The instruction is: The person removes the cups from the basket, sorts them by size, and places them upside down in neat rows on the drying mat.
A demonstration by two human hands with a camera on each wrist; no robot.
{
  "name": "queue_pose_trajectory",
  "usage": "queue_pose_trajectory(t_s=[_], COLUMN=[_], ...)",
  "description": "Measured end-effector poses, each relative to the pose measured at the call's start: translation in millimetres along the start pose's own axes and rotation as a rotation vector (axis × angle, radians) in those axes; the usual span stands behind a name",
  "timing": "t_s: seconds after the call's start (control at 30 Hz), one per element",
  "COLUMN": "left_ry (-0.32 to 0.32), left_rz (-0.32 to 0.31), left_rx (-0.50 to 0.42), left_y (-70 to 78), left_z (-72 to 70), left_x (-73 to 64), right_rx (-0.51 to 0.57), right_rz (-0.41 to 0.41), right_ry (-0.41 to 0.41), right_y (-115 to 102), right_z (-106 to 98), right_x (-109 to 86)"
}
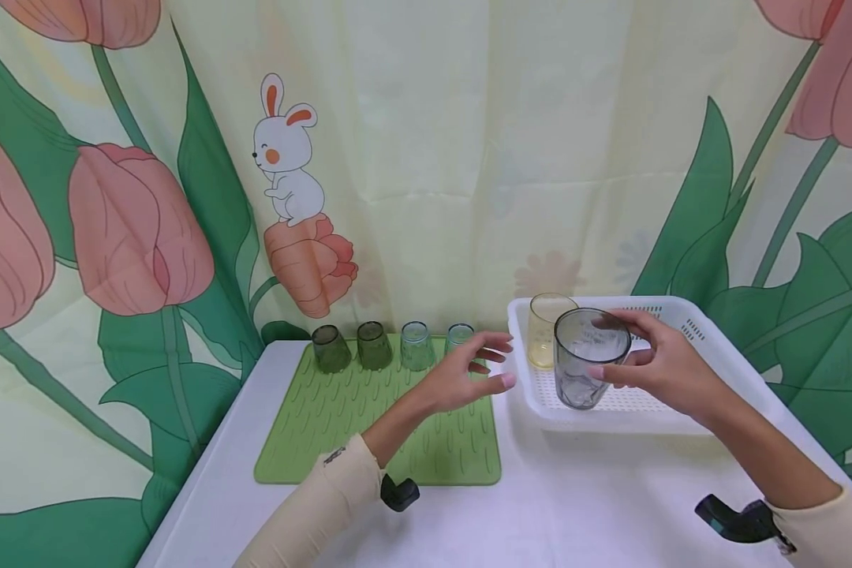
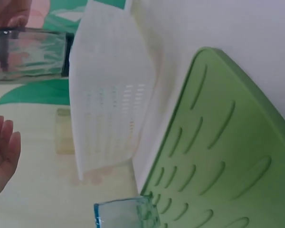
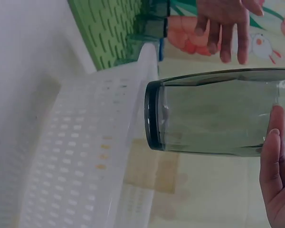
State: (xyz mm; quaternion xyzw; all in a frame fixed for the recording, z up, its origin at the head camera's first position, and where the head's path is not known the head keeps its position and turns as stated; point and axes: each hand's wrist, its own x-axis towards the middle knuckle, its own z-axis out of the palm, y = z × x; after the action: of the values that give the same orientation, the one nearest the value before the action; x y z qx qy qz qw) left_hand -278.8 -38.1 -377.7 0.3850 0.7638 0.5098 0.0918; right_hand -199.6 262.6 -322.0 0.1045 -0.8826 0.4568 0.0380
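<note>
My right hand (image 1: 656, 359) grips a large grey-tinted drinking glass (image 1: 584, 363) near its rim, thumb on the near side. The glass is upright over the front left part of a white plastic basket (image 1: 639, 424); in the right wrist view its thick base (image 3: 153, 115) shows above the basket's rim. Behind it, a yellow-tinted glass (image 1: 542, 339) stands inside the basket. To the left, my left hand (image 1: 461, 375) hovers over the right side of a green drying mat (image 1: 376, 434), fingers spread toward the basket and holding nothing.
Along the mat's back edge stand two dark glasses (image 1: 331, 351) (image 1: 375, 347) and two bluish clear glasses (image 1: 416, 347) (image 1: 460, 335). The mat and basket lie on a white table (image 1: 539, 505). A printed curtain (image 1: 433, 158) hangs directly behind.
</note>
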Motion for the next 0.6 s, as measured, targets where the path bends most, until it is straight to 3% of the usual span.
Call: queue_pose_trajectory(t_s=[0.27,0.6], left_ry=[0.000,0.006], left_rz=[0.085,0.138], left_rx=[0.028,0.060], left_y=[21.4,38.7], left_z=[5.5,8.9], left_x=[-3.7,-9.1], right_rx=[0.085,0.178], right_rz=[-0.053,-0.078], right_ry=[-0.048,-0.138], right_y=[-27,-37], right_z=[20,41], right_x=[-7.1,-16.8])
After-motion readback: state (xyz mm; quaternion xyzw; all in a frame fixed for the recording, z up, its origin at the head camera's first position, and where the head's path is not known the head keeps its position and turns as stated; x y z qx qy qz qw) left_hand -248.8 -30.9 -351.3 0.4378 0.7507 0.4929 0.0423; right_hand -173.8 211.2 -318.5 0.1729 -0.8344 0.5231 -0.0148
